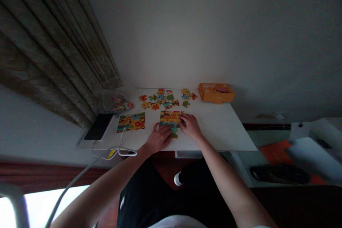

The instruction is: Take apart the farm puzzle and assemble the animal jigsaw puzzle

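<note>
A partly joined jigsaw puzzle (169, 117) lies near the middle of the white table, coloured orange, yellow, teal and green. My left hand (159, 137) rests at its lower left, fingers stretched over the joined pieces. At the right edge, my right hand (190, 125) has its fingers curled down on a dark-patterned puzzle piece (183, 122), partly hidden beneath them. Behind the puzzle several loose puzzle pieces (161, 97) are scattered, with a smaller group (185, 93) to the right. Left of my hands lies a printed picture card (132, 121) showing animals, a lion among them.
An orange box (216, 93) stands at the table's back right. At the left are a clear plastic bag (117, 101) of colourful pieces and a black phone (99, 127). A white cable (80, 174) crosses the front left edge. A curtain (53, 35) hangs at left.
</note>
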The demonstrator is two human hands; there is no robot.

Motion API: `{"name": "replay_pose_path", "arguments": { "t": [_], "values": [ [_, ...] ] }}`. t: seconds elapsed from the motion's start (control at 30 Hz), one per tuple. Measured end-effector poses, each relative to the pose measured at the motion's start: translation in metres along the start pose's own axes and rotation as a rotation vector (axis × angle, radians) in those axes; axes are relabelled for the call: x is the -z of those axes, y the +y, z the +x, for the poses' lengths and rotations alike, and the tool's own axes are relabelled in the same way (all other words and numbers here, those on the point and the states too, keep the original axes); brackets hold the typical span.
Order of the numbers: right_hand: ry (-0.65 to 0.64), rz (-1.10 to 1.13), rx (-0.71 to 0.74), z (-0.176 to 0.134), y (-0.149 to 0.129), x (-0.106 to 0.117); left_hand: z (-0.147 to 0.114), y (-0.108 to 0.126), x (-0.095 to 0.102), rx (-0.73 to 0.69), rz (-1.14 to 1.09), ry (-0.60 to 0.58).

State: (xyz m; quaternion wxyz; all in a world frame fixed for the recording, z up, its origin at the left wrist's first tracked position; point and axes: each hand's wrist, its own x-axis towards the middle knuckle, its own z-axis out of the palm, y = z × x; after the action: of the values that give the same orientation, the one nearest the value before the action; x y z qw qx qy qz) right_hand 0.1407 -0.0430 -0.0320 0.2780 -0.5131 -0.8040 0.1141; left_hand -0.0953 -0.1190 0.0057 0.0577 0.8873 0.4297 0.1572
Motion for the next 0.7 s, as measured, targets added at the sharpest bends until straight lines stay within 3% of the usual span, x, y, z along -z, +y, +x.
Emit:
{"name": "replay_pose_path", "arguments": {
  "t": [0.23, 0.47, 0.7],
  "values": [
    [0.012, -0.013, 0.002, 0.000, 0.002, -0.001, -0.004, -0.003, -0.004, 0.007, -0.005, -0.007],
    [0.011, -0.017, 0.002, 0.000, 0.002, -0.002, -0.008, -0.016, 0.004, -0.048, -0.010, -0.104],
    [0.029, -0.001, 0.013, -0.001, 0.002, -0.002, -0.009, -0.024, -0.005, -0.009, -0.044, -0.077]
  ]
}}
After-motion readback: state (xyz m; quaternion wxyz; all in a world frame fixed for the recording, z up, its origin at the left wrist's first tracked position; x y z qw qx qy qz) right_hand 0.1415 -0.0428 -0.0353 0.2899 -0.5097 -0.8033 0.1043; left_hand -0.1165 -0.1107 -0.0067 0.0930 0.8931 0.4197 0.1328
